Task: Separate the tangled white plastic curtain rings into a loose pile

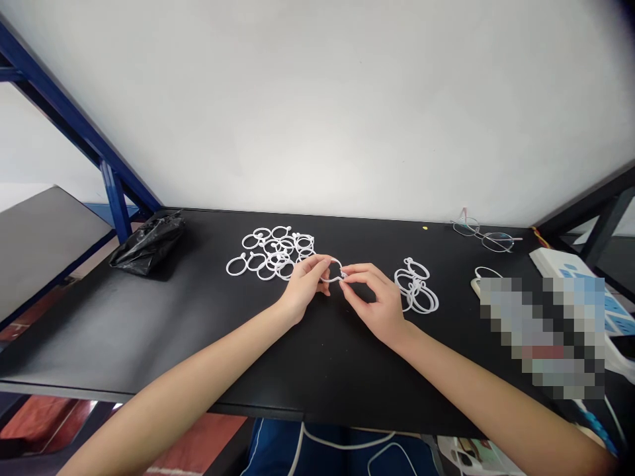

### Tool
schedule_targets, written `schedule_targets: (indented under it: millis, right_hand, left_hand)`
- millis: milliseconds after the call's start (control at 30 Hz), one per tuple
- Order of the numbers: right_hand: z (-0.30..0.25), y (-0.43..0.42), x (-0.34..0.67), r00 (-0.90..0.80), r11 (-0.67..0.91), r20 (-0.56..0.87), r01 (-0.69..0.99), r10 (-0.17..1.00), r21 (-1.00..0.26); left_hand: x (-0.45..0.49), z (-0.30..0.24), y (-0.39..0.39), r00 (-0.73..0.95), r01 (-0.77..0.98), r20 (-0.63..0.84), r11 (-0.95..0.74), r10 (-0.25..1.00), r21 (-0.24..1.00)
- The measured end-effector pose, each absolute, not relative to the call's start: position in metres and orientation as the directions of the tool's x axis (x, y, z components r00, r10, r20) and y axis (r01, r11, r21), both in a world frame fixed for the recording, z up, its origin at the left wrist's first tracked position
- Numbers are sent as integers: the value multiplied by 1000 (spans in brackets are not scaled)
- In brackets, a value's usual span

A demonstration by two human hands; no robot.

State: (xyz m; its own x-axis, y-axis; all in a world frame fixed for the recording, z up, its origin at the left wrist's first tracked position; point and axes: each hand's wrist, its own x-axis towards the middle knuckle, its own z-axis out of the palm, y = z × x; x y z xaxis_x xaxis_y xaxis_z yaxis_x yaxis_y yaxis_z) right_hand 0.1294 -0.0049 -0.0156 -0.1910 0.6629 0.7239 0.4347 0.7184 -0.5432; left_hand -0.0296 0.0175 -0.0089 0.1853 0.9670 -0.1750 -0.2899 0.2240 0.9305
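Both hands meet over the middle of the black table, holding one white plastic ring [331,280] between them. My left hand [306,283] pinches the ring's left side between thumb and fingers. At its right side, my right hand [376,299] has thumb and fingertips closed on a small knob-like part, partly hidden by the fingers. Just left of my left hand lies a loose spread of several similar white rings [256,262] with small round knobs. A smaller heap of white rings [423,301] rests right beside my right hand.
A crumpled black plastic bag [149,243] lies at the table's left. Eyeglasses [497,242] sit at the back right. A white power strip [550,261], cables and a pixelated object [540,337] occupy the right side. A white wall stands behind.
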Motion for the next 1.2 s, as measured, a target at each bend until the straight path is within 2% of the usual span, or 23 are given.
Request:
schedule_targets:
  millis: [700,967,1200]
  right_hand:
    - [-15,-4,130,-158,701,712,413,684,-582]
    - [-19,-2,132,-70,586,596,302,800,-751]
    - [-20,-1,132,-39,571,581,248,813,-782]
  left_hand:
    - [-27,-7,15,213,-187,-146,187,966,964]
    - [-25,-10,5,325,-30,61,-54,944,998]
    - [-28,-11,7,318,-66,115,-99,941,993]
